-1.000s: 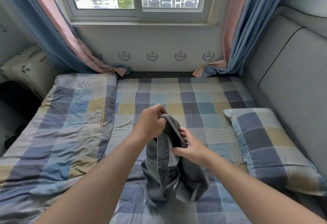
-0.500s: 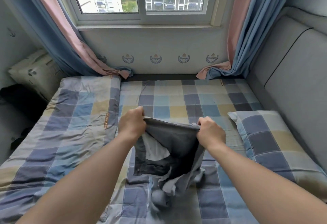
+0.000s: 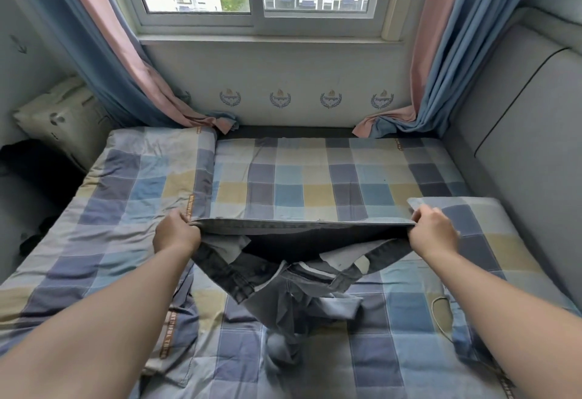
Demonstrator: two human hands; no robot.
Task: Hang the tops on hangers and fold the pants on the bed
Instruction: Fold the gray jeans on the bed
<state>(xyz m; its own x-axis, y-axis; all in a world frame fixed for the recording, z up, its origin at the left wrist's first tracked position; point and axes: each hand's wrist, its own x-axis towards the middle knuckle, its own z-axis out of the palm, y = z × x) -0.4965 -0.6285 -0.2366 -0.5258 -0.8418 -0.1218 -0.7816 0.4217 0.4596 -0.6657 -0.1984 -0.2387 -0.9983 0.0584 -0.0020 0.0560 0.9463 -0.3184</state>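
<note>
From the head view, a pair of dark grey denim pants (image 3: 283,285) hangs over the middle of the bed (image 3: 315,178), which wears a sheet checked in blue, grey and yellow. The waistband is pulled out wide and nearly level, its opening facing the camera. Inside it show the dark back panel, pale pocket linings at either side, and the fly with its zip sagging at the front. The legs drop in a crumpled bunch onto the sheet below. The left hand (image 3: 176,236) has its fingers curled tight round the waistband's left end. The right hand (image 3: 434,234) grips the right end likewise, just over the near edge of a checked pillow (image 3: 491,241). A folded checked quilt (image 3: 135,184) lies on the bed's left side.
</note>
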